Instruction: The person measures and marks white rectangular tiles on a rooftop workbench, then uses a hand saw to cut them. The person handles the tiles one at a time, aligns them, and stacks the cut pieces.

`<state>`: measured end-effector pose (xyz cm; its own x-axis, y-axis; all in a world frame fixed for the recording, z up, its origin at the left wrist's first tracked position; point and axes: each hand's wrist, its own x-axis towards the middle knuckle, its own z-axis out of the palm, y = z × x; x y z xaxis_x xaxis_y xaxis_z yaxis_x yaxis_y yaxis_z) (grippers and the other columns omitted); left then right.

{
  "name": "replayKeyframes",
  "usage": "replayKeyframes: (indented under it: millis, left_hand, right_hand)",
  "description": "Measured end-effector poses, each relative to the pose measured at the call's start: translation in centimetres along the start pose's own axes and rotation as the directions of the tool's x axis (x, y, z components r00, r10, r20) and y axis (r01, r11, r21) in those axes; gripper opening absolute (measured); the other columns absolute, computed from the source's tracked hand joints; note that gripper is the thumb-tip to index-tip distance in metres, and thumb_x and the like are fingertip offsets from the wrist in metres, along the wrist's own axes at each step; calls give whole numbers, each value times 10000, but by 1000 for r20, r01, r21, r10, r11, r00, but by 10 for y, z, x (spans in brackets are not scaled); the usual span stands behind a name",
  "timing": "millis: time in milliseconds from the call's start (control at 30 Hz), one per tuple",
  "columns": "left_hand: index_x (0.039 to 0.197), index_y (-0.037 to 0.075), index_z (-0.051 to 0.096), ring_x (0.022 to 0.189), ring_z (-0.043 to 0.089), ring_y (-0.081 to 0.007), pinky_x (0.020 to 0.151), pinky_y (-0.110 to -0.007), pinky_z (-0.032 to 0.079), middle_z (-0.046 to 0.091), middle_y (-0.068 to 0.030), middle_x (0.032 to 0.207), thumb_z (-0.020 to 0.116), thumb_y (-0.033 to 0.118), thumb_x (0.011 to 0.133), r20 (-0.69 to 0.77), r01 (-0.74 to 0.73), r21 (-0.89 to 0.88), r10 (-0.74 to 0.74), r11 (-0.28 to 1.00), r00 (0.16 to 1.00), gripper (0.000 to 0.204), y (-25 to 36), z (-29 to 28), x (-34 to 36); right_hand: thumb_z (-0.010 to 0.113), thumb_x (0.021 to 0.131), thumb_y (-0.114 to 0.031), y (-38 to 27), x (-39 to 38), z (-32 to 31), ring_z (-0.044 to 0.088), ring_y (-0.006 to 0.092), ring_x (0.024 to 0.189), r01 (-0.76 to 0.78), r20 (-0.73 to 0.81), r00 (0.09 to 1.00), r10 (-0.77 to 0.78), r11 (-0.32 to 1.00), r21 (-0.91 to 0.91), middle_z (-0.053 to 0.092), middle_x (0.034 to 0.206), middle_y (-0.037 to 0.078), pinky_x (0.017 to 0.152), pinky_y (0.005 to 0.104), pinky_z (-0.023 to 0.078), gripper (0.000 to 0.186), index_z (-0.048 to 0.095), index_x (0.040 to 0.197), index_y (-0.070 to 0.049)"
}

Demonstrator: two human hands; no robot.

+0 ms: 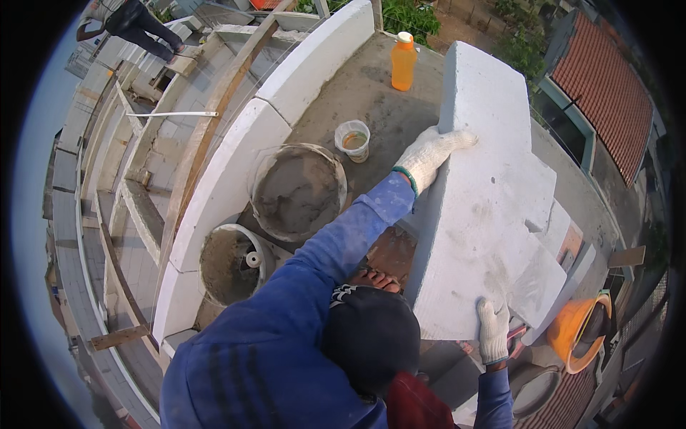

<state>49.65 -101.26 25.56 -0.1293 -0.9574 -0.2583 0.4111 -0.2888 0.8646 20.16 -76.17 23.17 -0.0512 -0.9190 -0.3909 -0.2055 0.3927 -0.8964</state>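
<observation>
We saw both gloved hands on a large white aerated concrete block (486, 214), which lay tilted over the concrete slab (371, 93). The left hand (431, 154) lay flat along its upper left edge; the right hand (493, 330) clasped its near edge. Beside it stood a mortar bucket (298, 191), a second bucket (232, 263), a small cup (353, 139) and an orange bottle (404, 62).
</observation>
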Motion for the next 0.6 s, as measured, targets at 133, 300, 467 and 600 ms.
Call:
replayKeyframes:
  millis: [133,300,467,600]
  left_hand:
    - [1387,-65,718,1106,760,-251,1012,-357,589,781,-177,1238,866,360,963,16,-35,7,35,999,999,618,28,-33,14]
    - [1423,-54,724,1061,794,-305,981,-382,618,779,-229,1246,881,512,918,59,-248,347,243,905,968,775,90,-55,34]
    - [1389,77,792,1074,807,-333,977,-411,646,787,-242,1285,849,532,933,18,-194,761,279,620,960,647,144,-28,17]
    - [1423,13,755,1066,806,-339,972,-401,640,779,-252,1269,860,592,897,-6,-106,856,215,507,977,790,153,-28,14]
  right_hand:
    - [673,1106,-396,-12,21,21,632,199,1280,18,112,994,-12,999,-47,704,1421,107,1154,372,474,638,597,1542,64]
    - [585,1167,-535,-8,76,86,616,180,1296,30,237,970,-49,996,83,691,1431,106,1159,361,469,738,560,1569,83]
    - [584,1151,-607,-8,101,158,630,214,1357,-95,265,964,-3,930,354,674,1493,149,1163,374,499,824,525,1605,79]
    - [587,1108,-702,25,106,221,664,265,1346,-320,374,920,115,773,548,671,1515,173,1123,413,546,924,514,1627,59]
